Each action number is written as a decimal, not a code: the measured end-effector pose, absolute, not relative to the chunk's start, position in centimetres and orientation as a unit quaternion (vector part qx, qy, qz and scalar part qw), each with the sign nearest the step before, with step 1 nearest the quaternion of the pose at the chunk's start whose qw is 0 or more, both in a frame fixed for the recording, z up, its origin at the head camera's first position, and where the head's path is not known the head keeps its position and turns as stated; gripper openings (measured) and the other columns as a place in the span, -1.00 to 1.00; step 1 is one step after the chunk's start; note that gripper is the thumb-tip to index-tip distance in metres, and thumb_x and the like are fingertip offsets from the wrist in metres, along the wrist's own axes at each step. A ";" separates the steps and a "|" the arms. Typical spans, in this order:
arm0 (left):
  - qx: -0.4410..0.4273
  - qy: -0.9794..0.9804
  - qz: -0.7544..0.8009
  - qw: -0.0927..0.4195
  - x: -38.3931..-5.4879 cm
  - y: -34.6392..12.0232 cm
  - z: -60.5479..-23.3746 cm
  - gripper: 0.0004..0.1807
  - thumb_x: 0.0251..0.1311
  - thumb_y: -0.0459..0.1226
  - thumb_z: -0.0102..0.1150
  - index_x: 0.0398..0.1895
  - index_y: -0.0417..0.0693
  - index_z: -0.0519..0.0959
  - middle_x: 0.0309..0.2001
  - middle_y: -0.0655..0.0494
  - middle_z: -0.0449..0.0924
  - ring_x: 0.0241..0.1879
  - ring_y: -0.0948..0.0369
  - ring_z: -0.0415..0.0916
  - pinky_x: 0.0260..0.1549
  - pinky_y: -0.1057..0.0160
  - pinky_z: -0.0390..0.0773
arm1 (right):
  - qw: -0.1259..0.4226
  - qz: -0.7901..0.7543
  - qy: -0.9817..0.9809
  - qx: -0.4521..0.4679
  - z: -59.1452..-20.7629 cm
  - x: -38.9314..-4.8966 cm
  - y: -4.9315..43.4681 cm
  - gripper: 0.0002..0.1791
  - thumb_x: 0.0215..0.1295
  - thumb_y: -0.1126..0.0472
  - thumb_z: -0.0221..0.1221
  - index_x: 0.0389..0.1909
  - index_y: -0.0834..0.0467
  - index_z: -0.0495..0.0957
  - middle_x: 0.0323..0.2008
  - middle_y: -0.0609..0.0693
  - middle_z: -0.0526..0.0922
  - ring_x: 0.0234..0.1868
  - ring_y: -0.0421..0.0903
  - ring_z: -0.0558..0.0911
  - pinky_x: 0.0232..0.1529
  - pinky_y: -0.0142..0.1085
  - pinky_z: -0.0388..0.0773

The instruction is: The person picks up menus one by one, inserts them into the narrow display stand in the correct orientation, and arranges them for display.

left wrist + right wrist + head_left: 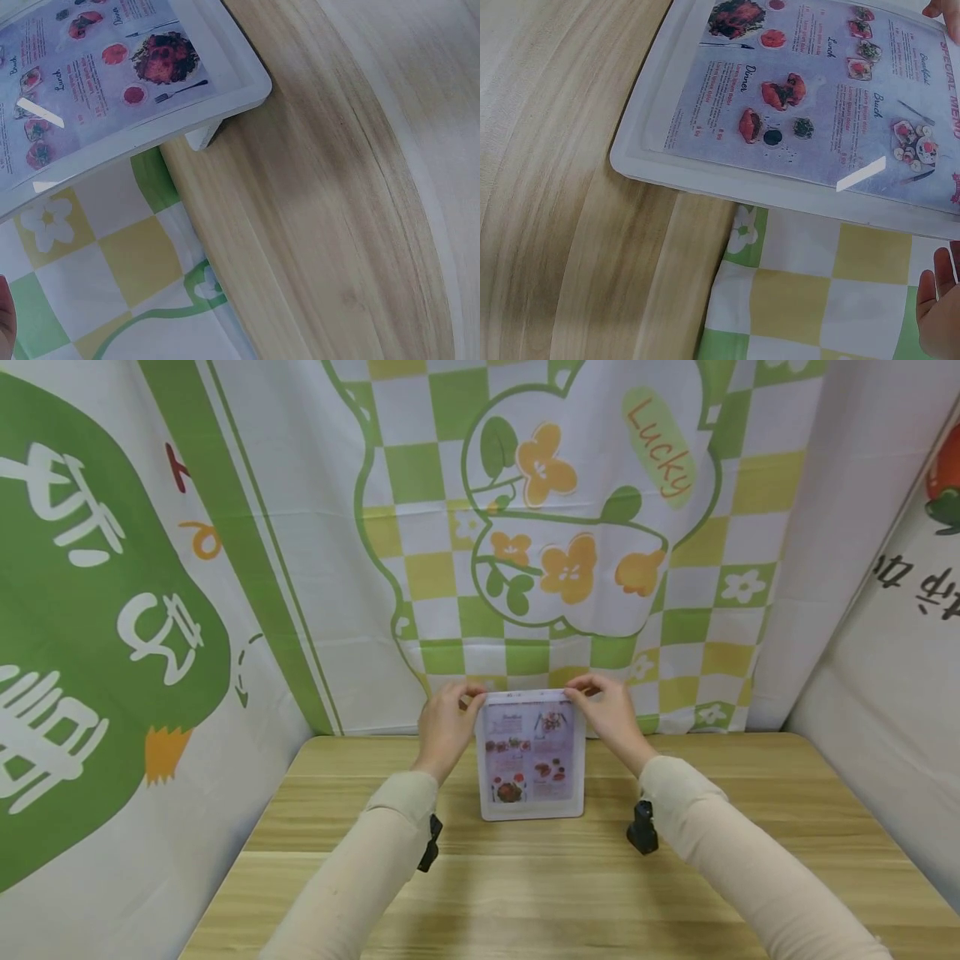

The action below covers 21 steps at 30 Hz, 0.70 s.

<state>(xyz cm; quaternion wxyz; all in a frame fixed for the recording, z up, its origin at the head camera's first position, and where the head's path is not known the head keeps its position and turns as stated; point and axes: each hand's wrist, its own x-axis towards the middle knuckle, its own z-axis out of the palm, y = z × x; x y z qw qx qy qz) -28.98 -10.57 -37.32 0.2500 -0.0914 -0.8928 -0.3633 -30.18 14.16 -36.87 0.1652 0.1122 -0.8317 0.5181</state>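
A white-framed menu stand (532, 756) stands upright on the wooden table, near its back edge. Its clear front covers a printed menu with food pictures. My left hand (447, 727) pinches the top left corner between thumb and fingers, and my right hand (611, 718) pinches the top right corner. In the left wrist view, a white support foot (202, 136) shows behind the lower edge of the frame, and only a sliver of the left hand is visible. In the right wrist view, the right hand (941, 311) is partly cut off by the image edge.
The wooden table (525, 885) extends toward me and to both sides. Behind it hangs a green, yellow and white checked cloth (405, 477) with flowers and the word "Lucky". Printed cloths also hang at the left and right. A black wrist device (642, 828) sits under the right cuff.
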 end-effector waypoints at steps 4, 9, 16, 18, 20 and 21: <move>-0.092 -0.896 -0.350 0.255 -28.9 -10.7 -37.7 -0.85 0.32 -0.15 0.24 -0.15 0.06 0.70 -0.22 0.14 0.63 -0.30 0.18 0.56 -0.31 0.16 0.53 | 0.159 0.520 -0.832 0.108 -37.2 -30.1 14.3 -0.77 0.36 0.20 0.25 -0.10 0.29 0.64 -0.14 0.18 0.67 -0.10 0.03 0.53 -0.07 -0.18 0.44; -0.093 -0.900 -0.340 0.258 -28.7 -10.7 -38.0 -0.83 0.33 -0.14 0.23 -0.12 0.08 0.72 -0.21 0.17 0.63 -0.31 0.22 0.55 -0.34 0.20 0.52 | 0.158 0.524 -0.830 0.108 -37.6 -29.9 14.5 -0.75 0.36 0.20 0.25 -0.06 0.28 0.65 -0.12 0.18 0.67 -0.10 0.03 0.54 -0.09 -0.21 0.45; -0.111 -0.894 -0.346 0.263 -28.2 -10.9 -38.6 -0.76 0.36 -0.17 0.21 0.02 0.02 0.67 -0.11 0.17 0.63 -0.23 0.21 0.54 -0.29 0.20 0.52 | 0.157 0.552 -0.813 0.097 -38.2 -29.6 15.1 -0.69 0.39 0.20 0.22 0.05 0.28 0.62 -0.02 0.20 0.64 0.06 0.08 0.53 0.08 -0.09 0.44; -0.112 -0.892 -0.353 0.260 -28.0 -11.0 -38.8 -0.73 0.36 -0.18 0.20 0.07 0.01 0.64 -0.05 0.16 0.62 -0.20 0.20 0.54 -0.28 0.19 0.52 | 0.162 0.561 -0.807 0.091 -38.5 -29.5 15.4 -0.68 0.39 0.22 0.22 0.07 0.30 0.61 0.02 0.23 0.63 0.11 0.09 0.53 0.15 -0.08 0.41; -0.109 -0.892 -0.358 0.254 -27.7 -11.2 -39.0 -0.70 0.37 -0.19 0.20 0.11 0.00 0.61 0.01 0.14 0.60 -0.18 0.19 0.54 -0.29 0.18 0.53 | 0.169 0.565 -0.803 0.082 -38.8 -29.3 15.6 -0.68 0.40 0.22 0.21 0.07 0.31 0.60 0.05 0.23 0.63 0.12 0.06 0.52 0.16 -0.10 0.41; -0.105 -0.894 -0.359 0.249 -27.5 -11.4 -39.1 -0.70 0.37 -0.19 0.19 0.13 0.01 0.60 0.03 0.13 0.60 -0.17 0.19 0.54 -0.31 0.19 0.54 | 0.174 0.570 -0.800 0.079 -39.0 -29.2 15.7 -0.69 0.40 0.24 0.21 0.07 0.32 0.60 0.05 0.24 0.63 0.10 0.05 0.53 0.14 -0.13 0.41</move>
